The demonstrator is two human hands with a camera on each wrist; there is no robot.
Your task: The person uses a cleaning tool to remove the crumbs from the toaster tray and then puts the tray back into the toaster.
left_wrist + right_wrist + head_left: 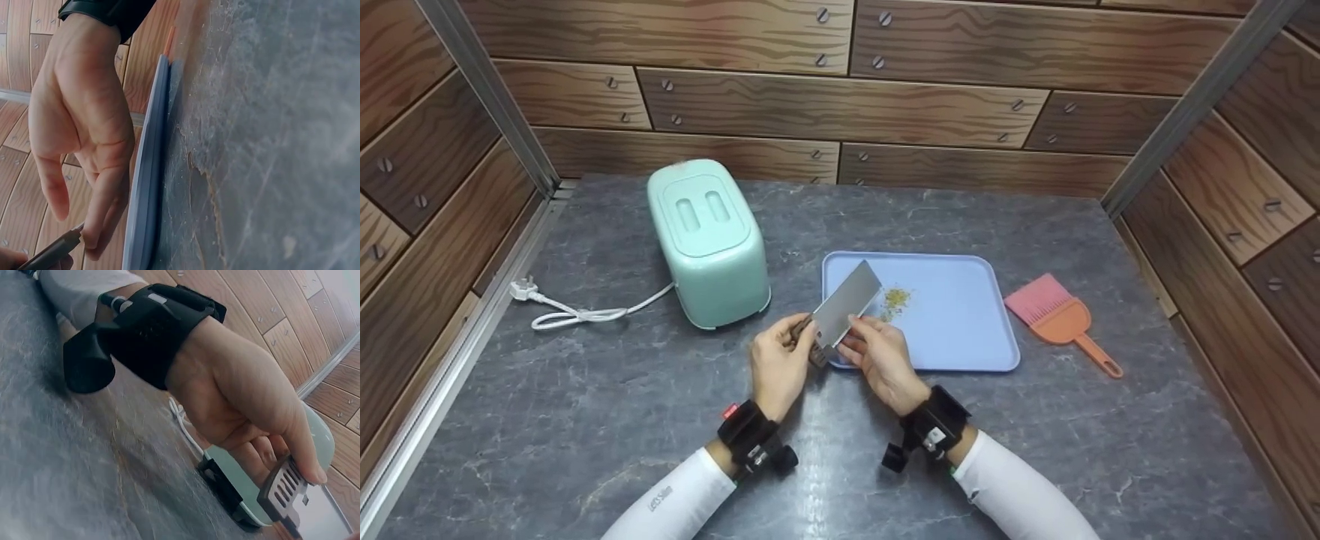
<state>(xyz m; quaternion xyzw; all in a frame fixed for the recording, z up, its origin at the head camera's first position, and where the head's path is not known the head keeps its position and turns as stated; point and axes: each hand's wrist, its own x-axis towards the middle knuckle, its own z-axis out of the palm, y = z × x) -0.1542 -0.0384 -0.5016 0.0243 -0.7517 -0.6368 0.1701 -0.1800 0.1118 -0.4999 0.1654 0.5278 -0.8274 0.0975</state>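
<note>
My left hand (782, 367) grips the slotted brown handle (281, 492) of a toaster crumb tray, its thumb pressed along the handle. The tray's flat metal plate (847, 296) slants up over the left part of a pale blue serving tray (960, 322). Alongside the plate is my right hand (883, 367), fingertips right at its edge. Seen from the left wrist, the right hand's fingers (101, 214) are fairly straight and the thumb stands apart from them. Yellow-brown crumbs (896, 300) lie on the blue tray beside the plate.
A mint green toaster (720, 247) stands left of the blue tray, its white cord and plug (562, 319) trailing to the left. On the right lies an orange dustpan-shaped brush (1061, 322) with pink bristles. Wood-patterned panels (840, 109) enclose the grey table's back and sides.
</note>
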